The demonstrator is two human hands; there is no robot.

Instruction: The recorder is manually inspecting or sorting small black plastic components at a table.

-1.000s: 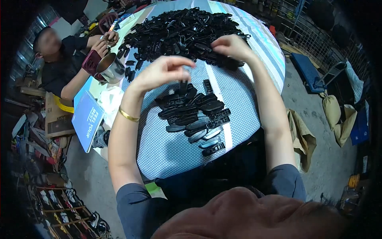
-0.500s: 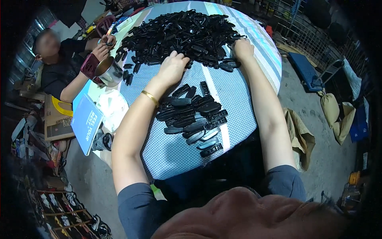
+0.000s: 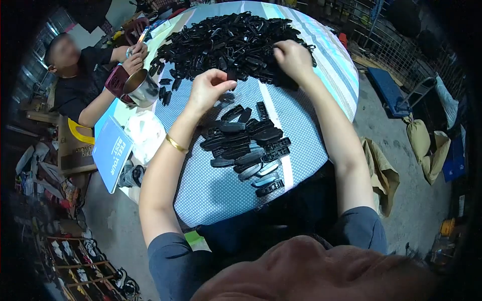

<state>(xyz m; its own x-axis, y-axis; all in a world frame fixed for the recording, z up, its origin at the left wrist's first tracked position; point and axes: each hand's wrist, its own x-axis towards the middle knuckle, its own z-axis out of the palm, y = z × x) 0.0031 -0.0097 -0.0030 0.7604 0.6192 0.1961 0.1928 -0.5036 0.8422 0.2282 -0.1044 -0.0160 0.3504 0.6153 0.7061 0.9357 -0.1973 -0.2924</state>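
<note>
Leftward shift since prior frame.
Left hand (image 3: 205, 93) sat near black pile (image 3: 226, 42), right hand (image 3: 296, 60) over it; couldn't tell either's finger closure.

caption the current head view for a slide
Bare left hand near a small cluster of oblong black plastic-looking pieces, bare right hand at a large black heap, on a pale blue patterned tablecloth.

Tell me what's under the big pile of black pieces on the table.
The patterned tablecloth shows around the big pile of black pieces, which appears to rest on it. The cloth directly beneath and any pieces buried inside are covered, so they cannot be seen.
</note>
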